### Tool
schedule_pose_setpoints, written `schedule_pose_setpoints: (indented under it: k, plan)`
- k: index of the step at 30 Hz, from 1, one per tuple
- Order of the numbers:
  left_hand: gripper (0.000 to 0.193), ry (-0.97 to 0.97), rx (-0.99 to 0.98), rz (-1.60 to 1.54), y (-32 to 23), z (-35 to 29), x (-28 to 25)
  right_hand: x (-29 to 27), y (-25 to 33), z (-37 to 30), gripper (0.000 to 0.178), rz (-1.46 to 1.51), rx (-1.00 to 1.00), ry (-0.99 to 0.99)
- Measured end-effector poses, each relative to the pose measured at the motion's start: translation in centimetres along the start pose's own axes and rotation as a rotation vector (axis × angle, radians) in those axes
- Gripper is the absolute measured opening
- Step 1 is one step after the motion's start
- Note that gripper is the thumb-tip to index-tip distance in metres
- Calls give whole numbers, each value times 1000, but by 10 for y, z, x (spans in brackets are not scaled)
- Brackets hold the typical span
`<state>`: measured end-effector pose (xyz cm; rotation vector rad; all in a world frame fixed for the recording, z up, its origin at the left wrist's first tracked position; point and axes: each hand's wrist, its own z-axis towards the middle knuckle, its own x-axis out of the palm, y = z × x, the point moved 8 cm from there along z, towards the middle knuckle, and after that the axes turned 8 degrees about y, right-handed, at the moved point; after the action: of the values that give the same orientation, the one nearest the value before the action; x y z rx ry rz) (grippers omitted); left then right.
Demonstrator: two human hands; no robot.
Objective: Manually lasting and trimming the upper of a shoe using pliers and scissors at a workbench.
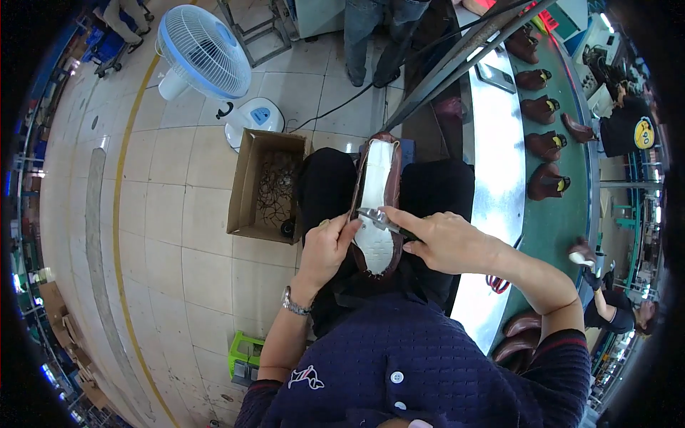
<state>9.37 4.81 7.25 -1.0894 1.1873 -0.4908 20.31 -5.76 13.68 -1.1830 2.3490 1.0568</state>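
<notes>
A brown leather shoe upper (394, 187) lies bottom up over my lap, its toe pointing away from me or toward me, I cannot tell which. Its white insole (377, 175) faces up, with the leather edge folded around it. My left hand (327, 250) is closed on the left rim of the shoe, thumb and fingers pinching the edge. In my right hand (446, 239) is a pair of metal pliers (374, 216) with dark handles. The jaws rest over the insole near the left rim, close to my left thumb. What the jaws grip, if anything, is too small to tell.
Left of my knees stands a cardboard box (244, 187) holding dark stringy scraps. A fan (203, 51) and a standing person's legs (377, 36) are ahead. On my right are a metal bench (494, 153) and a green conveyor (574, 207) bearing several brown shoes (546, 146). A co-worker (615, 308) is beyond.
</notes>
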Motion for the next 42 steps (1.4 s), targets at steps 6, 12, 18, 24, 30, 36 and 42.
schedule_pose_setpoints:
  k: [6,12,18,24,30,36,42]
  plan:
    - [15,23,113,341,-11,-5,14,14,6,4,68,-74,43,-47]
    - [17,5,115,342,-19,-4,9,33,-5,5,71,30,23,-118]
    - [18,47,103,470,-22,-1,18,6,-5,-1,74,-50,18,-26]
    - [18,27,75,452,-26,-1,18,7,-4,-1,73,-25,19,36]
    - [21,13,65,356,-24,-5,17,10,-6,-3,75,30,11,9]
    - [29,35,32,427,-19,-11,23,16,1,3,78,-64,58,55]
    - [64,274,-409,-1108,31,-11,48,40,-18,1,78,-62,14,-32]
